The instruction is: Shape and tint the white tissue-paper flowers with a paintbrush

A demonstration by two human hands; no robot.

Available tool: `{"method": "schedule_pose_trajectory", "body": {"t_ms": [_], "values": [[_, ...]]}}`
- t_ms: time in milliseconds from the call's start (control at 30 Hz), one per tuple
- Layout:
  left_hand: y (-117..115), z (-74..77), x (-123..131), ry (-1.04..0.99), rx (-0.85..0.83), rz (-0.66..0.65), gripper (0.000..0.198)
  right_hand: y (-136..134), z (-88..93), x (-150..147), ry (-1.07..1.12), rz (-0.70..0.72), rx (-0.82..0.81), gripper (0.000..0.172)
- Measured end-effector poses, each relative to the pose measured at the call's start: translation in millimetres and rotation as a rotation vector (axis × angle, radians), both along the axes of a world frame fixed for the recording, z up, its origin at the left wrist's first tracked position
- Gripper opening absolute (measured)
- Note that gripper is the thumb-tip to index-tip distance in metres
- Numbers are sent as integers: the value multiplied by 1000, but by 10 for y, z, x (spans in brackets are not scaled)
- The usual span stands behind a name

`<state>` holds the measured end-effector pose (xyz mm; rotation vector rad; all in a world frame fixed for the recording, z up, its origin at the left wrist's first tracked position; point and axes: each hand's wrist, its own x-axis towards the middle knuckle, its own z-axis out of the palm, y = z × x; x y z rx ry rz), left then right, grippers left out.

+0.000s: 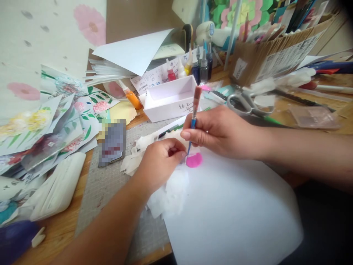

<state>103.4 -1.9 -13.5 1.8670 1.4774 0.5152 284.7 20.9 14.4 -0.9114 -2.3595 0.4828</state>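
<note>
My right hand [217,130] holds a paintbrush [193,123] upside down, its reddish-brown bristles up and its blue handle pointing down. The handle's tip is at the left edge of a bright pink rounded patch [194,160] on a large white sheet [234,206]. Whether the tip touches the patch I cannot tell. My left hand [162,158] is closed, thumb and forefinger pinched beside that same edge; anything between them is too small to make out. Crumpled white tissue [169,193] lies below and beside my left hand.
A grey cutting mat [99,206] lies beneath, with a phone [111,145] on it. Behind stand a white box [171,101], an orange bottle [131,96] and several paint bottles [204,66]. Scissors [248,103] and a cardboard box [275,55] are right, flower pictures [79,125] left.
</note>
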Motion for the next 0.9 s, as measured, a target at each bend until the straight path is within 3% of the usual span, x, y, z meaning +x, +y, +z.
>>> {"method": "schedule_pose_trajectory", "body": {"t_ms": [333,433,533,667,800,900], "values": [[16,9,-110,-9,-57,-48,12,25,68,-105,-137,-46,47,25],[24,82,-196,85,-40,-90,9,29,49,-131,-107,-54,23,25],[15,216,-291,273,-4,-276,10,31,20,-124,-24,-24,-14,25],[-13,342,-384,372,15,-563,35,22,22,-53,218,-38,-159,25],[-44,362,-381,386,24,-628,44,-14,57,44,411,29,-309,28],[-46,357,-340,389,58,-657,27,-52,56,82,361,193,-367,29]]}}
